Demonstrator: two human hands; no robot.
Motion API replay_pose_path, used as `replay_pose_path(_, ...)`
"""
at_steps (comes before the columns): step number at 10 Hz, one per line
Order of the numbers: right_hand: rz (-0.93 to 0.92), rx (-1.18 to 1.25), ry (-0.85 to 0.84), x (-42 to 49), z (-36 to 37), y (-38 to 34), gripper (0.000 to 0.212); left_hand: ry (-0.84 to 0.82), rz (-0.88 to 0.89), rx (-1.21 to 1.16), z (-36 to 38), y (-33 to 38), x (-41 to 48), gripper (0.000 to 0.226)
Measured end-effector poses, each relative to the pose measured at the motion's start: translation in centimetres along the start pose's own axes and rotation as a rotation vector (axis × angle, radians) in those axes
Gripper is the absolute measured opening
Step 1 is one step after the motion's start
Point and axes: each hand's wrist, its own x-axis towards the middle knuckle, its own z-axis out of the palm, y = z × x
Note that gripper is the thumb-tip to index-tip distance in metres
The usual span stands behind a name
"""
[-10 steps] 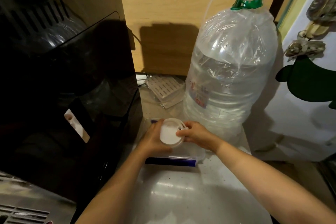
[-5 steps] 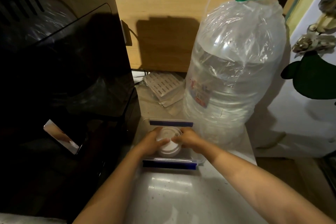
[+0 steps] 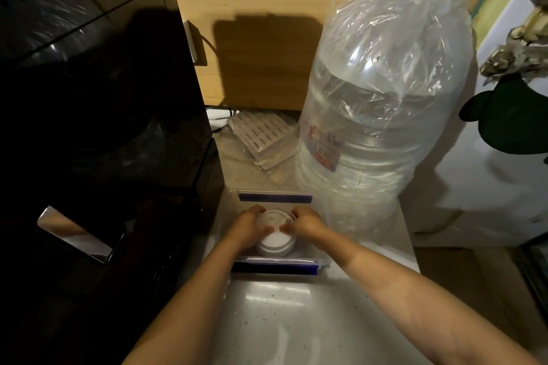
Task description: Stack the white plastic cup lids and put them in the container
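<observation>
A stack of white plastic cup lids (image 3: 275, 238) sits down inside a clear rectangular container (image 3: 321, 261) with blue clips on its near and far rims. My left hand (image 3: 246, 230) curls around the stack's left side and my right hand (image 3: 304, 224) around its right side. Both thumbs press on the top lid. The lower lids of the stack are partly hidden by my fingers and the container wall.
A big clear water bottle (image 3: 385, 104) wrapped in plastic, with a green cap, stands just right of the container. A black appliance (image 3: 98, 127) fills the left side. A bagged white slotted part (image 3: 262, 135) lies behind the container, before a wooden wall (image 3: 252, 9). The white counter (image 3: 281, 320) spreads below.
The lid stack, held up above the container a second ago, has been lowered into it. Both hands stayed on the stack and the view tilted downward.
</observation>
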Motion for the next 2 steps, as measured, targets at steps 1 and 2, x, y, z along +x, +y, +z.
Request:
replay_pose_path(1,-0.009,-0.043,0.02,-0.2,0.2,-0.2,0.047,0.007,-0.011,0.015,-0.1,0.3,-0.1,0.051)
replay_pose_path(2,-0.117,-0.098,0.064,-1.2,-0.5,-0.6,0.062,0.09,0.07,0.02,-1.0,1.6,-0.4,0.05)
